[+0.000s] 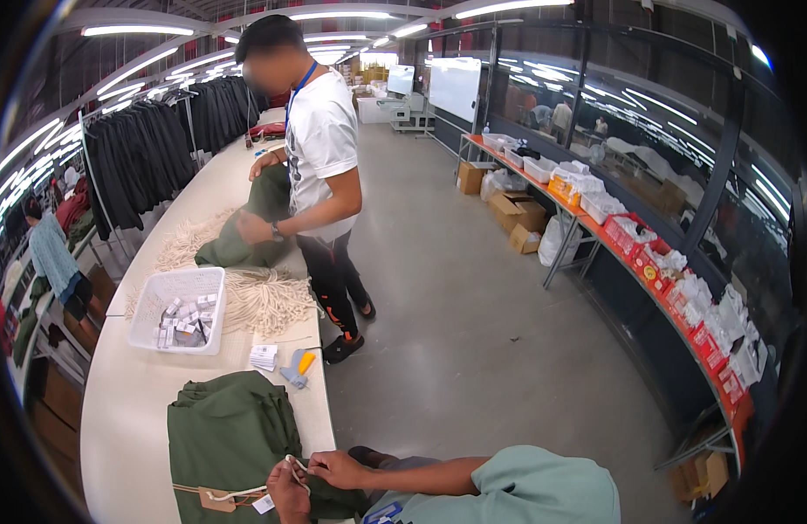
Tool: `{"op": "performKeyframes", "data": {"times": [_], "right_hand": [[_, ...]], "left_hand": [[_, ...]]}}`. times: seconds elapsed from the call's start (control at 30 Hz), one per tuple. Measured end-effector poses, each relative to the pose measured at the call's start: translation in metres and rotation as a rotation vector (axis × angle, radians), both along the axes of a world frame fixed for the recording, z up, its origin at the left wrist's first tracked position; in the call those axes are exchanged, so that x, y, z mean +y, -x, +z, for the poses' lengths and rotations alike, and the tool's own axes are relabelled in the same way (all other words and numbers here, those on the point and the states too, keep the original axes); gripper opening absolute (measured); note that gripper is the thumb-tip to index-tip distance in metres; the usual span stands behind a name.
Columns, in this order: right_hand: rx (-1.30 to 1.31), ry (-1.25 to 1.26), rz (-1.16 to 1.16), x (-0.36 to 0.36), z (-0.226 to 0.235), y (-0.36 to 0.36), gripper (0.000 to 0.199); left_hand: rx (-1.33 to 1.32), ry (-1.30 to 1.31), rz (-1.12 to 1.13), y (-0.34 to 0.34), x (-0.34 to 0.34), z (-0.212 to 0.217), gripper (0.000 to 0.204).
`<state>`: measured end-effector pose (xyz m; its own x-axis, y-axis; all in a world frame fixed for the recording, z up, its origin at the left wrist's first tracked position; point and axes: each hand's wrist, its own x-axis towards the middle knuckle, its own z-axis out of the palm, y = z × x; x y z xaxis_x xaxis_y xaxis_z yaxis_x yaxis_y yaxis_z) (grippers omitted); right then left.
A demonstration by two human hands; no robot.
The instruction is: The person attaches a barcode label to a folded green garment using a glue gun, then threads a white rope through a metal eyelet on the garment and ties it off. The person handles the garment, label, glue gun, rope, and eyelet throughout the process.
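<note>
A folded dark green garment (233,419) lies on the table in front of me, with a cream cord (246,495) across its lower part. Next to that cord are a brown card tag (217,500) and a small white tag (264,504). My left hand (288,494) is closed on the cord's end at the garment's right side. Beside it, my right hand (336,470) pinches the same cord, fingertips close to the left ones. Beyond the garment lie a grey and orange tagging gun (298,370) and a stack of white labels (264,356).
A white basket (146,327) of small labelled packets stands on the long table (115,419), near heaps of cream cords (259,301). A co-worker (320,131) at the table's right edge handles another green garment (255,218). Right of the aisle runs an orange bench (587,220) with bins.
</note>
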<state>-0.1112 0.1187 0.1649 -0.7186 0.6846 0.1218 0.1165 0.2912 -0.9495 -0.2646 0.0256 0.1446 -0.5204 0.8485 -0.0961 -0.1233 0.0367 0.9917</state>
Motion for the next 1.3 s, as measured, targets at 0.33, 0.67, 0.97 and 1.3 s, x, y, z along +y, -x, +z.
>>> {"op": "performKeyframes", "data": {"times": [0.33, 0.67, 0.97, 1.3], "right_hand": [[0.229, -0.491, 0.003, 0.013, 0.040, -0.010, 0.012], [0.287, -0.195, 0.039, 0.000, 0.048, -0.002, 0.004], [0.238, -0.402, 0.127, 0.005, 0.062, 0.002, 0.010], [0.254, -0.333, 0.317, 0.028, 0.067, 0.017, 0.010]], "left_hand": [[0.152, 0.001, -0.084, -0.035, -0.016, 0.033, 0.022], [-0.194, 0.033, 0.010, -0.032, -0.017, 0.059, 0.003], [0.036, -0.024, 0.194, -0.046, -0.007, 0.069, 0.017], [0.355, 0.175, 0.079, -0.024, -0.017, 0.088, 0.018]]}}
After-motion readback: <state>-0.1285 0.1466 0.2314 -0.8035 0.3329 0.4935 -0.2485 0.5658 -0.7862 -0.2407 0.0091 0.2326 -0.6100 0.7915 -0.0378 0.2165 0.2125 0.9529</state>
